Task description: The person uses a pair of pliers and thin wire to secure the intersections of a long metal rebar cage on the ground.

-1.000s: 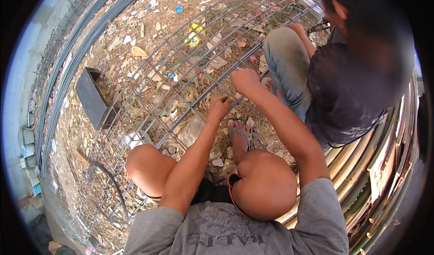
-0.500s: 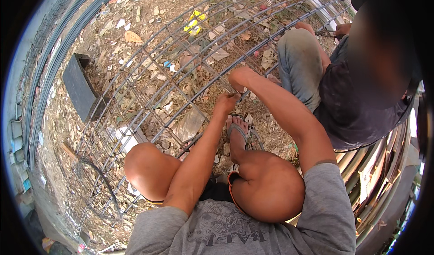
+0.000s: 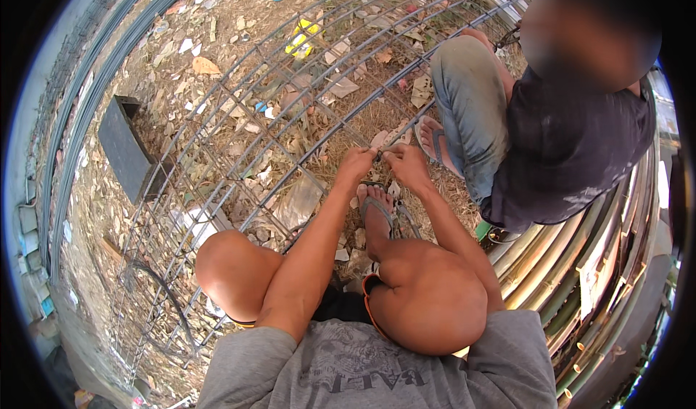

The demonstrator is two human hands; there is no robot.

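Note:
A cage of grey steel bars (image 3: 324, 139) runs diagonally across the ground in front of me. Both hands meet at its near edge bar. My left hand (image 3: 355, 165) is closed in a pinch there, fingertips against a small dark bit at the bar. Just to its right, my right hand (image 3: 407, 167) pinches at the same spot, thumb and forefinger together. What the fingertips hold is too small to make out. My sandalled foot (image 3: 378, 205) rests on the ground right below the hands.
Another person in a dark shirt (image 3: 562, 155) squats close on my right. Split bamboo poles (image 3: 565, 264) lie behind them. At left are a dark box-shaped channel (image 3: 125, 152), a black cable loop (image 3: 168, 293) and long bundled bars (image 3: 90, 94). Litter covers the ground.
My right hand has turned and its elbow has dropped, so it now sits beside the left hand. The left hand has shifted slightly left. The other person has moved, showing a sandalled foot.

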